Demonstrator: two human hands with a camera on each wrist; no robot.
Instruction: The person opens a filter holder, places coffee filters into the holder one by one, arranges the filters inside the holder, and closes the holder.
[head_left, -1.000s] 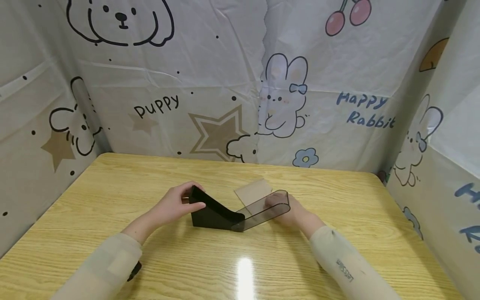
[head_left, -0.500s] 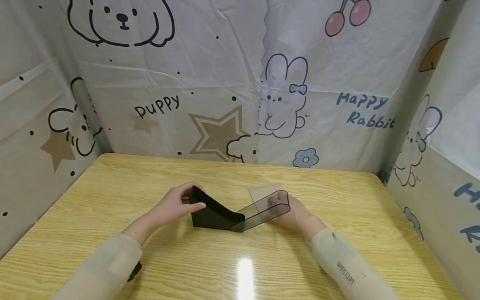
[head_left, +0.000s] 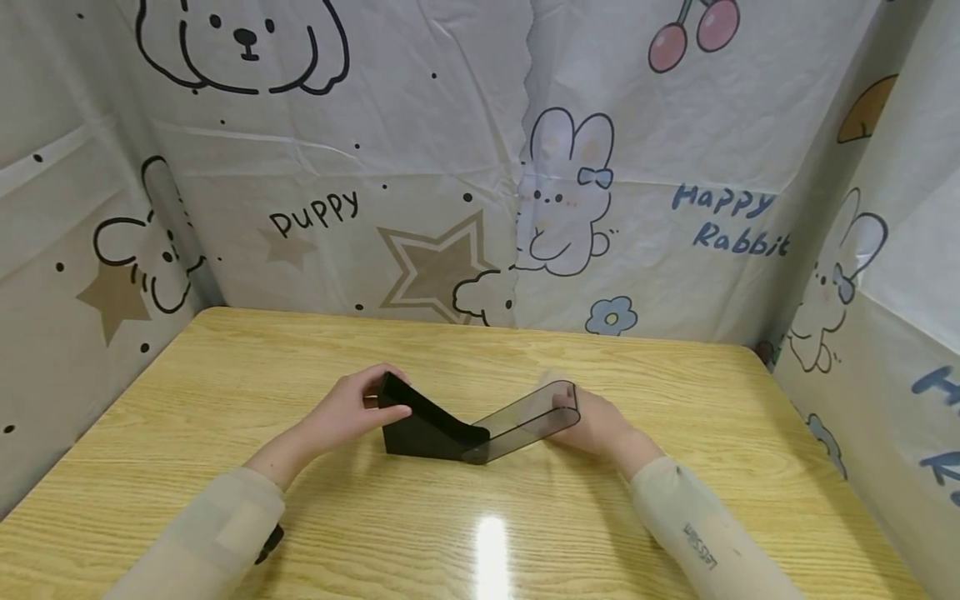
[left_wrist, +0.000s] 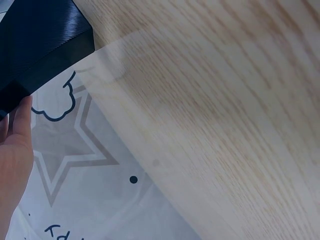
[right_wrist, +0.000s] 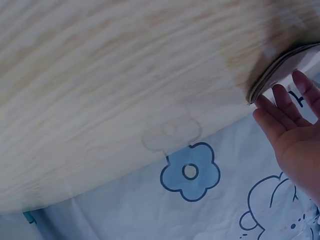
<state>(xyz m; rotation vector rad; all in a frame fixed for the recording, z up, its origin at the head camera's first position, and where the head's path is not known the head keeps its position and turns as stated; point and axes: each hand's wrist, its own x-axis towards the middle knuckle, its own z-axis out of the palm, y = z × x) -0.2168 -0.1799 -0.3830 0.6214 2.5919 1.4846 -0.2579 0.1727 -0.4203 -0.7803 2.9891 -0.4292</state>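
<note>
On the yellow wood-grain table (head_left: 375, 533), our left hand (head_left: 341, 412) grips the black wedge-shaped box (head_left: 420, 437) by its tall end and should keep it still; behind its translucent grey flap (head_left: 525, 431), our right hand (head_left: 597, 425) holds a curved brown paper-like sheet (right_wrist: 282, 70), best pinched lightly.

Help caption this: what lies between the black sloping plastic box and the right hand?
In the head view, a smoky transparent plastic flap stretches from the box toward the right hand.
</note>
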